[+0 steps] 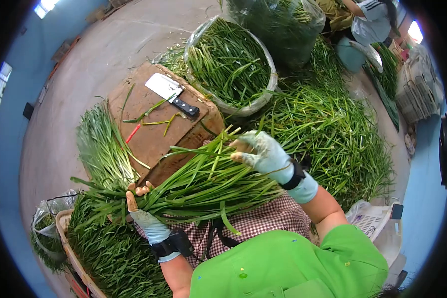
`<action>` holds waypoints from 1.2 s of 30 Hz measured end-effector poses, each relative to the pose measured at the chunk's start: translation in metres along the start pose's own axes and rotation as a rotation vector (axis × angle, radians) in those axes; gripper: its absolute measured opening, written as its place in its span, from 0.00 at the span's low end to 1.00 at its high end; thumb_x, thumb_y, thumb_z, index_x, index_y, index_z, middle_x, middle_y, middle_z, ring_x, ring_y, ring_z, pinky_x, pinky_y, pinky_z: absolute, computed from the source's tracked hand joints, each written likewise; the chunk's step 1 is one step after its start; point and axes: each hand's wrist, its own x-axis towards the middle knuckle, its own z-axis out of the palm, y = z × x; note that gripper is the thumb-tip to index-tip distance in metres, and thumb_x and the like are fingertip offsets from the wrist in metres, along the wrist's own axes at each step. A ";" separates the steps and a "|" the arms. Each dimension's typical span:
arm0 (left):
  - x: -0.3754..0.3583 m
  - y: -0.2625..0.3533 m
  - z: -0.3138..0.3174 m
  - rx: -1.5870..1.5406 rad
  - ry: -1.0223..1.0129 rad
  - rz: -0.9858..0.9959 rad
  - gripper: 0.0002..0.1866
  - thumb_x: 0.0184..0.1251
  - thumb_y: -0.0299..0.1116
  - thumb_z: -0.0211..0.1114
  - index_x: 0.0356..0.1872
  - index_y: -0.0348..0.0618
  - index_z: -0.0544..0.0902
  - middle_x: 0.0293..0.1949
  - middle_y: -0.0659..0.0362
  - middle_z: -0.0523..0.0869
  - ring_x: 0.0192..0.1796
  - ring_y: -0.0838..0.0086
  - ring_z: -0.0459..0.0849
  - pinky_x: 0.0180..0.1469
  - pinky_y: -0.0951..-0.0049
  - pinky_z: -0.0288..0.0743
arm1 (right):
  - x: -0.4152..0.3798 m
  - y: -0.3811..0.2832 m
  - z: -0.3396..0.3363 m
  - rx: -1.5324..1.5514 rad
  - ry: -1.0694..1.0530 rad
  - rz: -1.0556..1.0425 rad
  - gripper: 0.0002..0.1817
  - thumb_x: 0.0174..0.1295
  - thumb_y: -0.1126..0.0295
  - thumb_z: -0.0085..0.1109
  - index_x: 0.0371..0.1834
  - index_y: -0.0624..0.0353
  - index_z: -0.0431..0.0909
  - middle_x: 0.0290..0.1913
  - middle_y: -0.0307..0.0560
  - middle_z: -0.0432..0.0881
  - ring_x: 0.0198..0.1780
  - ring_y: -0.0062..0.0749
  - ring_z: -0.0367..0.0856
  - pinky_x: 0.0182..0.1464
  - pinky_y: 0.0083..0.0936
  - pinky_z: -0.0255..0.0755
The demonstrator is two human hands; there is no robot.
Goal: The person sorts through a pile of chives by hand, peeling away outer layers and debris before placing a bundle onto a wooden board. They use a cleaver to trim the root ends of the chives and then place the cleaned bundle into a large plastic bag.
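Across my lap lies a large bunch of green chives (208,184), its leafy end to the left and pale stems to the right. My left hand (148,218), in a light-blue fingerless glove, is wrapped round the leafy end. Above the stem side is my right hand (268,156), gloved the same way; its bare fingertips are curved and apart, close to a few stem ends. In front stands a brown wooden block (149,114) with a cleaver (170,93), loose leaves and a red strip (133,133) on it. A neater chive bundle (104,144) rests against its left side.
A plastic-lined round basket (273,82) of chives stands beyond the block. Loose chives (333,139) pile up on the right. A crate (64,223) of leaves sits at lower left, a white basket (375,221) at right. Another person (372,22) is at upper right.
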 end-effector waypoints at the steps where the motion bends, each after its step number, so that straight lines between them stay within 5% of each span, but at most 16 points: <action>1: -0.001 0.000 0.008 0.038 0.025 0.000 0.14 0.65 0.39 0.54 0.45 0.41 0.72 0.27 0.63 0.76 0.35 0.73 0.76 0.52 0.68 0.70 | 0.000 0.008 -0.002 -0.118 0.080 -0.126 0.26 0.49 0.58 0.64 0.50 0.60 0.71 0.46 0.49 0.75 0.48 0.32 0.73 0.49 0.27 0.67; 3: -0.005 0.001 0.036 0.178 0.033 0.008 0.14 0.65 0.40 0.54 0.45 0.43 0.72 0.28 0.64 0.76 0.36 0.71 0.76 0.47 0.69 0.72 | 0.012 0.009 -0.007 -0.197 0.008 -0.287 0.48 0.43 0.47 0.66 0.64 0.60 0.55 0.63 0.55 0.60 0.65 0.42 0.56 0.65 0.34 0.51; 6: -0.010 0.004 0.080 0.328 -0.212 -0.080 0.15 0.65 0.33 0.51 0.51 0.40 0.71 0.35 0.59 0.79 0.47 0.69 0.76 0.51 0.70 0.71 | 0.026 -0.008 0.006 0.159 -0.233 -0.338 0.54 0.41 0.45 0.67 0.67 0.61 0.49 0.65 0.59 0.55 0.68 0.47 0.52 0.67 0.33 0.48; 8: -0.001 -0.013 0.087 1.291 -0.507 0.705 0.17 0.62 0.33 0.54 0.50 0.36 0.73 0.41 0.55 0.79 0.43 0.72 0.77 0.50 0.70 0.71 | 0.034 -0.036 0.014 0.258 -0.329 -0.443 0.57 0.41 0.47 0.68 0.68 0.61 0.44 0.67 0.59 0.53 0.69 0.42 0.50 0.67 0.31 0.46; 10: 0.007 -0.042 0.112 1.366 -0.692 1.033 0.19 0.61 0.29 0.54 0.54 0.38 0.72 0.42 0.56 0.79 0.43 0.74 0.77 0.49 0.73 0.70 | 0.029 -0.072 0.007 0.287 -0.124 -0.499 0.55 0.39 0.57 0.73 0.67 0.63 0.47 0.63 0.58 0.61 0.65 0.38 0.58 0.64 0.30 0.53; 11: -0.005 -0.041 0.150 1.131 -0.610 0.438 0.19 0.60 0.26 0.55 0.54 0.36 0.72 0.44 0.57 0.79 0.45 0.74 0.77 0.50 0.74 0.70 | 0.031 -0.066 0.006 0.516 -0.114 -0.326 0.47 0.39 0.66 0.72 0.63 0.63 0.53 0.56 0.52 0.68 0.57 0.33 0.66 0.58 0.28 0.61; 15: -0.022 -0.025 0.220 0.420 -0.911 -0.213 0.18 0.60 0.30 0.59 0.52 0.39 0.74 0.40 0.61 0.80 0.42 0.78 0.75 0.45 0.78 0.69 | 0.024 -0.068 -0.035 0.645 0.095 -0.096 0.33 0.43 0.78 0.68 0.56 0.60 0.64 0.46 0.42 0.78 0.44 0.25 0.77 0.49 0.24 0.71; 16: -0.028 -0.002 0.234 0.802 -0.841 -0.159 0.19 0.61 0.32 0.58 0.53 0.40 0.73 0.44 0.58 0.79 0.43 0.76 0.76 0.47 0.79 0.68 | 0.024 -0.063 -0.050 0.693 0.116 -0.013 0.30 0.44 0.77 0.67 0.53 0.60 0.67 0.45 0.41 0.79 0.42 0.25 0.78 0.48 0.25 0.73; 18: -0.015 0.010 0.234 0.596 -0.822 0.132 0.21 0.60 0.31 0.60 0.54 0.39 0.70 0.46 0.52 0.78 0.43 0.73 0.79 0.38 0.81 0.74 | 0.026 -0.033 -0.083 0.775 0.237 -0.066 0.13 0.54 0.77 0.58 0.44 0.62 0.74 0.43 0.44 0.79 0.36 0.28 0.80 0.39 0.22 0.78; 20: 0.009 0.044 0.214 0.637 -0.787 0.375 0.21 0.62 0.37 0.57 0.53 0.37 0.72 0.48 0.49 0.77 0.44 0.73 0.80 0.38 0.77 0.75 | 0.025 -0.010 -0.119 0.867 0.388 -0.182 0.15 0.57 0.67 0.55 0.46 0.60 0.71 0.38 0.48 0.79 0.34 0.32 0.80 0.36 0.26 0.79; 22: 0.028 0.074 0.184 0.965 -0.765 0.953 0.20 0.64 0.42 0.55 0.49 0.37 0.75 0.39 0.52 0.81 0.39 0.75 0.82 0.37 0.75 0.75 | 0.011 -0.021 -0.150 1.059 0.386 -0.169 0.18 0.58 0.58 0.56 0.46 0.58 0.71 0.39 0.47 0.78 0.35 0.29 0.80 0.32 0.23 0.78; 24: 0.049 0.109 0.146 0.616 -0.630 0.319 0.16 0.65 0.39 0.54 0.46 0.38 0.77 0.26 0.57 0.83 0.31 0.76 0.83 0.38 0.74 0.75 | 0.000 -0.019 -0.184 1.329 0.229 -0.145 0.18 0.58 0.58 0.55 0.46 0.58 0.72 0.41 0.45 0.78 0.39 0.28 0.79 0.39 0.22 0.77; 28: 0.052 0.106 0.075 1.363 -0.733 -0.035 0.15 0.63 0.37 0.56 0.44 0.37 0.78 0.24 0.56 0.83 0.30 0.72 0.83 0.42 0.72 0.74 | 0.004 0.018 -0.239 1.291 0.394 -0.401 0.16 0.60 0.63 0.54 0.48 0.60 0.71 0.43 0.46 0.78 0.47 0.31 0.76 0.53 0.26 0.72; 30: 0.051 0.084 0.041 1.642 -0.772 -0.132 0.18 0.60 0.39 0.58 0.46 0.35 0.77 0.33 0.51 0.84 0.40 0.67 0.82 0.46 0.71 0.73 | 0.014 0.011 -0.234 1.366 0.237 -0.424 0.17 0.59 0.65 0.54 0.49 0.61 0.71 0.47 0.49 0.77 0.49 0.34 0.76 0.56 0.29 0.70; 33: 0.036 0.047 0.040 1.471 -0.948 -0.083 0.25 0.61 0.40 0.57 0.55 0.33 0.69 0.51 0.47 0.76 0.56 0.65 0.73 0.57 0.72 0.64 | 0.028 -0.043 -0.216 1.296 0.572 -0.175 0.16 0.59 0.64 0.54 0.46 0.63 0.73 0.39 0.48 0.80 0.43 0.34 0.80 0.48 0.29 0.75; 36: 0.027 -0.001 0.047 1.277 -0.998 -0.003 0.32 0.64 0.45 0.52 0.63 0.34 0.58 0.63 0.48 0.63 0.65 0.68 0.60 0.65 0.73 0.53 | 0.056 -0.073 -0.187 1.052 0.262 -0.031 0.16 0.58 0.62 0.55 0.44 0.61 0.74 0.33 0.46 0.81 0.36 0.33 0.81 0.38 0.28 0.79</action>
